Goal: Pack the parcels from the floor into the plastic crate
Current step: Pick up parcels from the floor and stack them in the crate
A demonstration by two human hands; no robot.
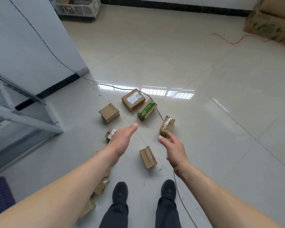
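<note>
Parcels lie scattered on the floor (204, 79) ahead of our feet, and none is in hand, so we judge this to be the reach that opens a pick. Our left hand (122, 139) stretches forward with fingers straight and together, holding nothing, above a small labelled parcel (110, 134) it partly hides. Our right hand (173, 150) hangs relaxed and empty, fingers loosely apart, just short of the taped parcel (167, 125). Between the two hands, nearer our shoes, sits a plain parcel (148, 156); farther out are a ribbed one (109, 112), a big labelled one (133, 99) and a green-taped one (146, 109) touching it. A white crate (77, 7) stands well apart by the far wall, and something purple at the lower left edge (0, 193) may be another crate; we cannot tell which is meant. Next we need to lower the hands, close them on the nearest boxes, and avoid snagging the black cable (156, 107) running beside the green-taped parcel.
</note>
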